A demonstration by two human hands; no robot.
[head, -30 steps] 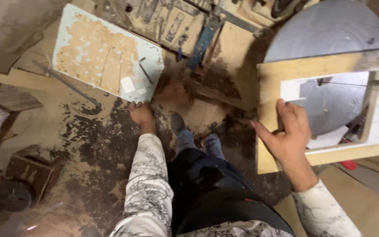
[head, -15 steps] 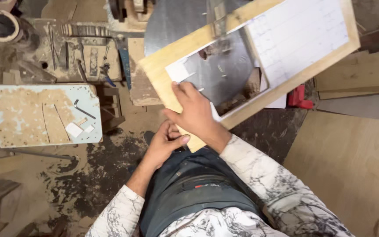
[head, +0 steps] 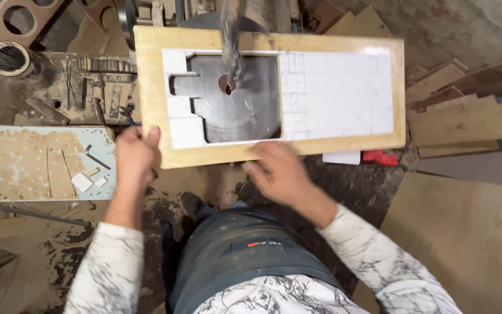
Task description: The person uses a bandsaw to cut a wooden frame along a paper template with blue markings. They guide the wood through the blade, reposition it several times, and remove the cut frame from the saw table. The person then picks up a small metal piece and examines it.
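two hands steady the wooden panel (head: 344, 148) over the saw table (head: 245, 110): left hand (head: 135, 157) grasping at 8 o'clock, right hand (head: 280, 174) pressing flat at 6; next calls for careful feeding.

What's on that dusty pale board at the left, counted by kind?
On the pale board:
Bent black key: 1
Small white blocks: 2
Total: 3

White long sleeves (head: 111, 267) with grey marbled veining; dark grey-blue trousers (head: 239, 256) with a small red mark; dark shoes (head: 192, 203).
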